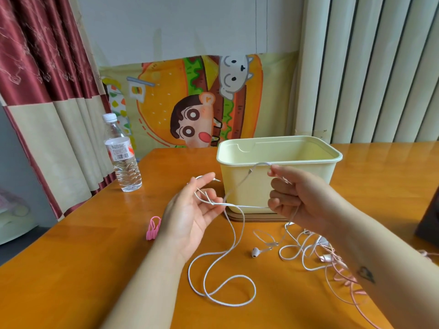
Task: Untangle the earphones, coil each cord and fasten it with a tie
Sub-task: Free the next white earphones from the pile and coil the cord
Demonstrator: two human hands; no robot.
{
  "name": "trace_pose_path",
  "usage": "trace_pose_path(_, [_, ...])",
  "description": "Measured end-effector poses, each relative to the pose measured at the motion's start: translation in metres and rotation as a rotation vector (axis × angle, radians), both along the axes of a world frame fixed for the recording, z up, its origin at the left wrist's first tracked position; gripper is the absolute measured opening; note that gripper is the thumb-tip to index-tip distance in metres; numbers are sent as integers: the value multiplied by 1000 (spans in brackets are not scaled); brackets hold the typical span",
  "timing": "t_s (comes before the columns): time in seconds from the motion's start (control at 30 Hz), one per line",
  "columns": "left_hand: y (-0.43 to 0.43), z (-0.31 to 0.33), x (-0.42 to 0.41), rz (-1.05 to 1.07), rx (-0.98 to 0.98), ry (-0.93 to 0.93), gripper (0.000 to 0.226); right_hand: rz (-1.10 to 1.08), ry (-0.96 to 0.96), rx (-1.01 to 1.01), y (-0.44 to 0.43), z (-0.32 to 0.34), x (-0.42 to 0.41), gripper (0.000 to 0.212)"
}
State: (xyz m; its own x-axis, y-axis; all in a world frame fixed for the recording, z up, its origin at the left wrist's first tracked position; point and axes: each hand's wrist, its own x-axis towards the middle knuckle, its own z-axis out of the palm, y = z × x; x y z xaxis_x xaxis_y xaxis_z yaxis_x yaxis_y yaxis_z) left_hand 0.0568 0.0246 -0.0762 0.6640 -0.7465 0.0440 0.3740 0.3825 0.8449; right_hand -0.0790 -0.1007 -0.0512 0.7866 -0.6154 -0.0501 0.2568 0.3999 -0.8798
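A white earphone cord (222, 279) runs between both raised hands and trails in loops onto the table. My left hand (190, 210) faces palm up with the cord looped round its fingers and the plug end near the fingertips. My right hand (294, 198) pinches the cord at its top and grips a strand lower down. A white earbud (254, 252) lies on the table. More white cord (299, 248) is tangled with a pink cord (344, 279) under my right forearm. Pink ties (153, 227) lie left of my left hand.
A pale yellow tub (280, 157) stands just behind the hands on the orange wooden table (95, 269). A water bottle (122, 155) stands near the table's left edge. A dark object (427, 222) sits at the right edge.
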Motion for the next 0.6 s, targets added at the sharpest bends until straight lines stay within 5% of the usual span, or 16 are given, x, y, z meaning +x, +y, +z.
trace_pose_path(0.27, [3, 1, 6, 114, -58, 94, 25, -85, 25, 24, -6, 1, -3, 40])
trace_pose_path(0.33, [3, -1, 5, 118, -33, 37, 23, -87, 208, -277, -6, 2, -7, 39])
trace_pose_path(0.47, [1, -3, 3, 67, -7, -9, 24, -210, 750, -1311, -6, 0, -12, 24])
trace_pose_path(0.6, [-3, -4, -8, -6, 16, -39, 24, -201, 515, -1280, 20, 9, -8, 16])
